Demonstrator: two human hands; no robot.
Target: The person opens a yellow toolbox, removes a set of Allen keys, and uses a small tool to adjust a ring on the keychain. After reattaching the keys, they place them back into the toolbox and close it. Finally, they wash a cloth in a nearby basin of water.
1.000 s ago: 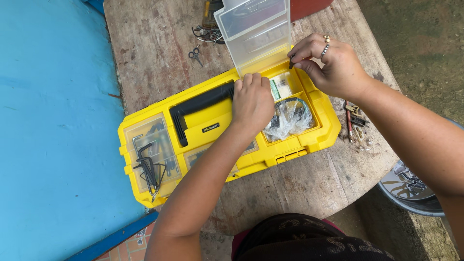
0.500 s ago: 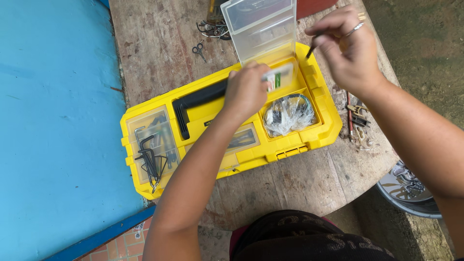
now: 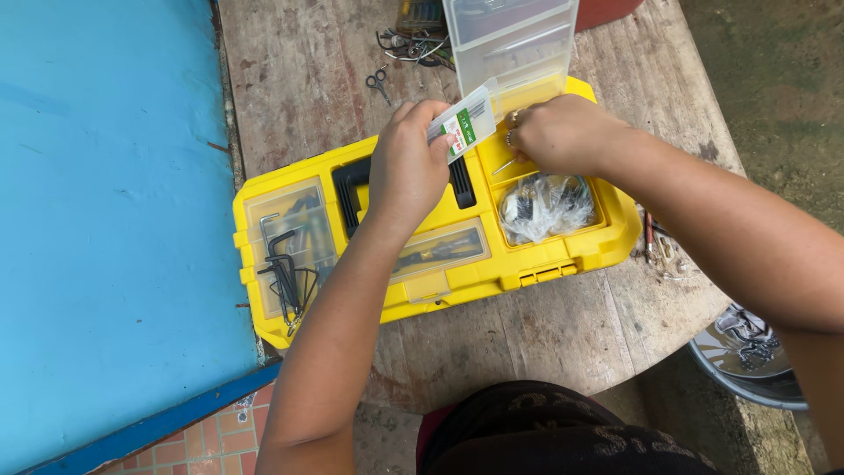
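Yellow toolbox [image 3: 563, 259], 1 lid flap raised, on wooden surface [image 3: 299, 79].
Left hand [image 3: 409, 167] grips small clear packet [image 3: 463, 123] above the box, long axis slanting up-right. Right hand [image 3: 563, 132] pinches thin metal pin [image 3: 505, 165] over the right compartment. Surface bare toward near edge.

- I see a worn wooden table [image 3: 545, 352], grey-brown planks, stained and cracked.
- Big blue panel [image 3: 105, 220] flat along the table's left edge, darker blue rim at its bottom.
- Reddish brick tiles [image 3: 189, 444] at bottom left.
- Mossy, dirty ground [image 3: 774, 79] on the right.
- Metal basin [image 3: 747, 361] low at right.
- Soft, even daylight.
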